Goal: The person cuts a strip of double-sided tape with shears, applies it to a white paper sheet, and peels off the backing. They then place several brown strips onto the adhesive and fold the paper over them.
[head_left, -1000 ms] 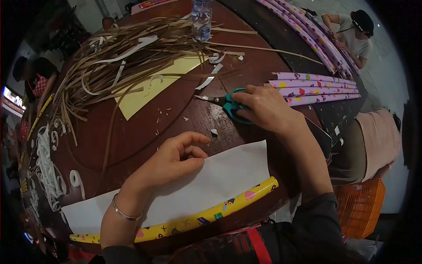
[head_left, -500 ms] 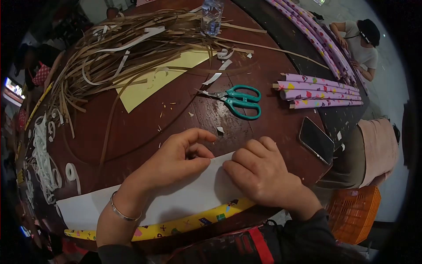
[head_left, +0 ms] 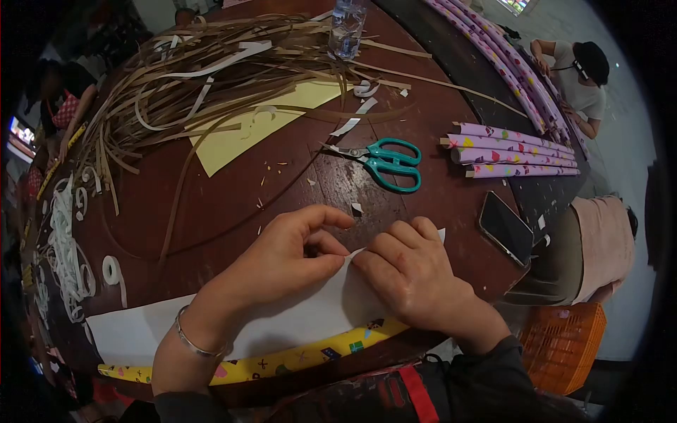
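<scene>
A long white sheet (head_left: 282,331) lies along the table's near edge, with a yellow patterned strip (head_left: 296,358) showing along its near side. My left hand (head_left: 296,247) rests over the sheet, its thumb tip at the far edge and its index finger curved above, a gap between them. Close on its right, my right hand (head_left: 405,271) is closed, knuckles up, with thumb and fingers pinched on the sheet's far edge. A small bit of that edge stands up between the two hands. Beyond them lie green-handled scissors (head_left: 391,164), partly open.
Brown strips (head_left: 233,67) are heaped at the back left over yellow paper (head_left: 247,134), beside a clear bottle (head_left: 347,29). Pink patterned rolls (head_left: 515,151) and a phone (head_left: 505,228) lie right. White strips (head_left: 67,247) lie left. A person (head_left: 582,77) works at the far right.
The right hand has shifted slightly left, closer to the left hand, and a corner of the sheet now shows behind it. The sheet's edge is raised between the hands.
</scene>
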A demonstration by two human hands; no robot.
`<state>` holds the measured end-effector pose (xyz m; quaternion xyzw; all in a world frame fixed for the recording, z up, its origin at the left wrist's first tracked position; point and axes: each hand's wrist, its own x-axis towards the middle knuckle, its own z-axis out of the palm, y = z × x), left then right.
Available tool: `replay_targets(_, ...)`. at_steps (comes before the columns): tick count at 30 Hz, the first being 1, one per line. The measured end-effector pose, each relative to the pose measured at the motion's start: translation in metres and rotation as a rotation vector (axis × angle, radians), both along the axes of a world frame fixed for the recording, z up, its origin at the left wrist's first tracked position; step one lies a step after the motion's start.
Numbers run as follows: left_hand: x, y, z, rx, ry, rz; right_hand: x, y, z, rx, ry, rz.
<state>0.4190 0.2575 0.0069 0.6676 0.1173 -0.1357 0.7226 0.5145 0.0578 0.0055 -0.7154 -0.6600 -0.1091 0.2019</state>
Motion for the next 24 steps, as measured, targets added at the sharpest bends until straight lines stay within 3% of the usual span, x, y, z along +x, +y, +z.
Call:
replay_targets(12, -0.004, -0.008, 0.002, 0.307, -0.174, -0.006, -0.006, 0.004, 0.011, -0.146, 0.003, -0.044)
replay_targets(24, -0.002, -0.005, -0.001, 0.209, -0.108, 0.015, -0.004, 0.004, 0.012, -0.129, -0.031, -0.070)
